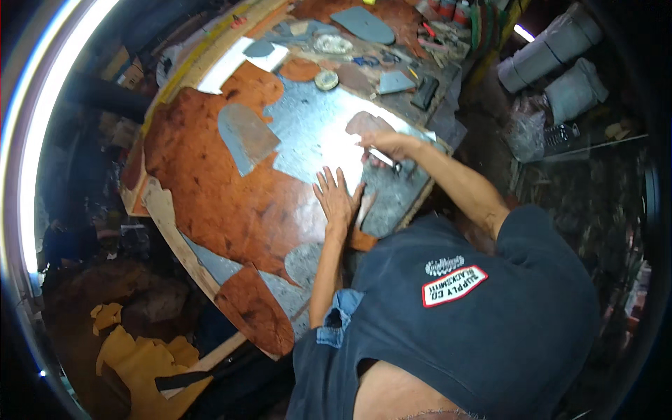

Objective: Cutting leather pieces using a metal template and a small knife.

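A large orange-brown leather hide [231,189] with dark stains covers much of the worktable. My left hand [337,203] lies flat at its right edge, fingers spread, beside a strongly glaring patch of the grey surface [301,115]. Farther right, my right hand [392,148] is closed around a slim, shiny tool [382,159] with a dark end; its exact kind is unclear. Just beyond that hand lies a brown leather piece [365,123]. On the hide rests a rounded grey and brown template-like piece [248,136]. Glare hides the tool's working tip.
An oval brown leather piece [255,311] overhangs the table's near left edge. A round tin-like object [326,80], grey cut piece [396,82] and black block [424,92] lie at the back. Yellow leather [140,360] sits low at left. Wrapped rolls [553,49] stand at right.
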### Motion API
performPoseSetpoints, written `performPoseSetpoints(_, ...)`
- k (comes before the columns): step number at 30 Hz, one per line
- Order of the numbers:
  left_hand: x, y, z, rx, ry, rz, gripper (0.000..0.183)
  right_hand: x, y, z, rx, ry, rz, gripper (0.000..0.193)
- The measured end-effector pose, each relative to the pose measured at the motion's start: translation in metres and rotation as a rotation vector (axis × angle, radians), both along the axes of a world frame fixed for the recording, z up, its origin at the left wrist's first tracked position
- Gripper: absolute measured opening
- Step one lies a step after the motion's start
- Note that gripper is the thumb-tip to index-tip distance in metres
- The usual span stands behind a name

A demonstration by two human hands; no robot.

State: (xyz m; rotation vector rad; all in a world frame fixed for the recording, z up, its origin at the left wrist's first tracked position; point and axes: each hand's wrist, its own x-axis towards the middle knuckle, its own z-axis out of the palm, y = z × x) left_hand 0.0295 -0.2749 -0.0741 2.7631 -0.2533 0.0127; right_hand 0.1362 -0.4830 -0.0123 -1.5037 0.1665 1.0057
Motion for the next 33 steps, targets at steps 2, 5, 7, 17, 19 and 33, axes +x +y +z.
performPoseSetpoints(2, 0.001, 0.002, -0.004, -0.028, -0.068, 0.019, 0.081, -0.012, -0.012, 0.000, 0.325, -0.020, -0.155, 0.032)
performPoseSetpoints(5, 0.002, 0.003, 0.002, -0.034, -0.071, 0.039, 0.081, -0.067, -0.008, 0.012, 0.023, -0.184, -0.165, 0.021)
performPoseSetpoints(7, 0.006, 0.003, -0.001, -0.049, -0.055, 0.043, 0.081, -0.094, -0.012, -0.013, -0.458, -0.696, 0.077, 0.024)
performPoseSetpoints(17, -0.004, 0.000, -0.005, -0.079, -0.080, 0.025, 0.087, -0.096, 0.006, -0.010, -1.055, -1.173, 0.497, 0.032)
performPoseSetpoints(19, -0.004, -0.001, -0.002, -0.063, -0.077, 0.025, 0.092, -0.086, 0.003, -0.023, -1.012, -1.238, 0.481, 0.032)
performPoseSetpoints(33, -0.007, 0.003, -0.011, -0.163, -0.131, 0.072, 0.092, -0.057, 0.019, -0.028, -0.584, -1.370, 0.186, 0.034)
